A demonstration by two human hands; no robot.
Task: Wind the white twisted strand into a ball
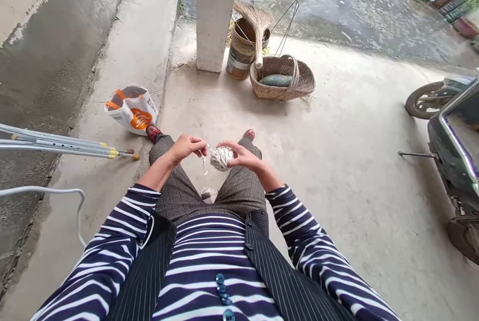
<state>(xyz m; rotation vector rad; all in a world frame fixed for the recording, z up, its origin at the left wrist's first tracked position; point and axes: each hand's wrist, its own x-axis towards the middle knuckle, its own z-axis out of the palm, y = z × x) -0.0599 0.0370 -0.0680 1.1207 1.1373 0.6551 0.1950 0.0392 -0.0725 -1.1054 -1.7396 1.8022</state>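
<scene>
My right hand (241,155) is wrapped round a ball of whitish string (220,158), held above my lap between my knees. Just left of it, my left hand (190,146) pinches the string's loose end (204,161), and a short piece dangles below the fingertips. A strand spans the small gap from the ball to the left fingers. Something pale and partly hidden (208,195) shows between my thighs, too unclear to name.
A white and orange bag (130,109) stands by my left foot. Crutches (75,148) reach in from the left. Ahead are a pillar (215,17), a bucket (239,54) with a broom (258,22), and a wicker basket (269,92) holding a green gourd (277,80). A scooter (452,146) stands right.
</scene>
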